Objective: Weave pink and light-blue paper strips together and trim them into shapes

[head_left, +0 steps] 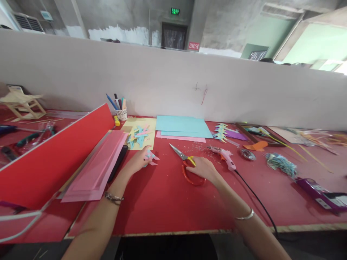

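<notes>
My left hand (140,157) pinches small pink and light blue paper cutouts (150,157) just above the red tabletop. My right hand (203,169) is closed at the handles of a pair of scissors (180,154) with red and yellow grips. The blades lie slightly apart and point away to the left. Past my left hand, a pile of pink and blue cut paper pieces (140,135) rests on a yellow sheet (148,143). Right of the scissors lies a pink hot glue gun (223,156), its black cord running to the table's front edge.
Blue sheets (180,124) lie against the white partition (151,79). Pink strips (93,171) and a red upright board (62,155) stand at left, near a pen cup (121,114). Rightward are a paper bundle (282,163), an orange paper piece (256,146) and a purple device (320,193).
</notes>
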The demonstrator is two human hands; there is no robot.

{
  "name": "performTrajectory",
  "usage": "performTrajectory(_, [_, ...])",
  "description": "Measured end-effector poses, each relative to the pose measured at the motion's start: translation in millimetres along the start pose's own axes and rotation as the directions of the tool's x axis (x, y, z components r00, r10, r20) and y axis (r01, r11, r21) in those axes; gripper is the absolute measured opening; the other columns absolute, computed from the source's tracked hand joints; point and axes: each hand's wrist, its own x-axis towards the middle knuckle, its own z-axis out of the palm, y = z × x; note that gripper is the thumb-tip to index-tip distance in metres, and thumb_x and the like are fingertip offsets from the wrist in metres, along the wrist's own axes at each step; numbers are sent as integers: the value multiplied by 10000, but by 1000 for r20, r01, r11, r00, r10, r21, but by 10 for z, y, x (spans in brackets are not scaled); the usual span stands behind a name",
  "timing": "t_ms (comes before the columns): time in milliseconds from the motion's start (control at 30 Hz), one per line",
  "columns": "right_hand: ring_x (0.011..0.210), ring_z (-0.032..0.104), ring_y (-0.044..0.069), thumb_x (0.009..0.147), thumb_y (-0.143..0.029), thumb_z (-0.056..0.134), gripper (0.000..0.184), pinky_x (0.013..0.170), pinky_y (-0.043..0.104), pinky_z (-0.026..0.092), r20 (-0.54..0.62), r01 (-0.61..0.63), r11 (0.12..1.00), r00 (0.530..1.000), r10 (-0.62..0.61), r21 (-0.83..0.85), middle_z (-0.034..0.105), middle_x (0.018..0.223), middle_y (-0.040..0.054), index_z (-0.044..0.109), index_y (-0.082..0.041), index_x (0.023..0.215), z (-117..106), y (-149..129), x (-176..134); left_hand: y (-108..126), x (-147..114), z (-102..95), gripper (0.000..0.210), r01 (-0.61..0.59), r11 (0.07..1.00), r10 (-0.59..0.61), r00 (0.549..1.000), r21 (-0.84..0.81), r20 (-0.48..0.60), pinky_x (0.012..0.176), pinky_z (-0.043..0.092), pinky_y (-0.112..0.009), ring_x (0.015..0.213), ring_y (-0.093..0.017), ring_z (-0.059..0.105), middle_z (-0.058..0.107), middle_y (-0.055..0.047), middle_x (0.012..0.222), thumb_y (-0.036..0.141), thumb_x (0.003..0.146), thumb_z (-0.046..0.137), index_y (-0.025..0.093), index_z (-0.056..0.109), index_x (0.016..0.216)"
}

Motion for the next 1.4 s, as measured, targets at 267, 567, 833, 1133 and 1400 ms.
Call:
performTrajectory(267, [986, 566, 241, 776, -365, 464, 336, 733, 289, 406, -128, 2, 992, 992, 14, 123, 620, 1061, 93, 551, -178, 1042, 80, -130, 237, -63, 30, -89, 507, 55, 998, -51, 995, 37, -88, 779, 438, -356, 888, -248, 614, 654, -96, 881, 320, 746, 455, 137, 393, 1215])
performTrajectory(567, [996, 559, 182, 799, -310, 442, 356, 765, 244, 407, -175, -61, 958, 978, 114, 280, 598, 1068, 90, 472, -133, 1106, 174, -130, 527, -180, 29, -155, 585, 5, 990, 8, 996, 143, -87, 733, 462, -280, 847, -198, 625, 669, -80, 904, 281, 734, 492, 157, 328, 1282])
performTrajectory(833, [990, 547, 181, 797, -186, 426, 402, 797, 263, 398, -183, -12, 952, 981, 71, 305, 578, 1078, 108, 390, -111, 1190, 219, -364, 759, -219, 67, -168, 458, 55, 943, 3, 985, 328, -175, 805, 447, -323, 970, -225, 578, 617, -121, 1045, 198, 749, 484, 143, 427, 1200])
performTrajectory(1133, [1040, 464, 249, 765, -169, 466, 235, 859, 358, 360, -229, 109, 969, 972, -57, 220, 518, 1089, 154, 552, -119, 978, 229, -417, 730, 21, -106, -240, 354, 177, 828, 13, 942, 532, -334, 947, 303, -432, 1128, -286, 444, 528, -130, 1181, 179, 743, 503, 201, 524, 1096])
performTrajectory(1400, [1039, 452, 194, 753, -158, 490, 186, 912, 344, 349, -293, 273, 929, 936, -196, 251, 507, 1044, 94, 565, -162, 923, 239, -92, 406, -149, -503, -539, 279, 533, 644, -286, 833, 549, -473, 726, 445, -387, 941, -296, 564, 606, -165, 1012, 262, 802, 408, 134, 588, 973])
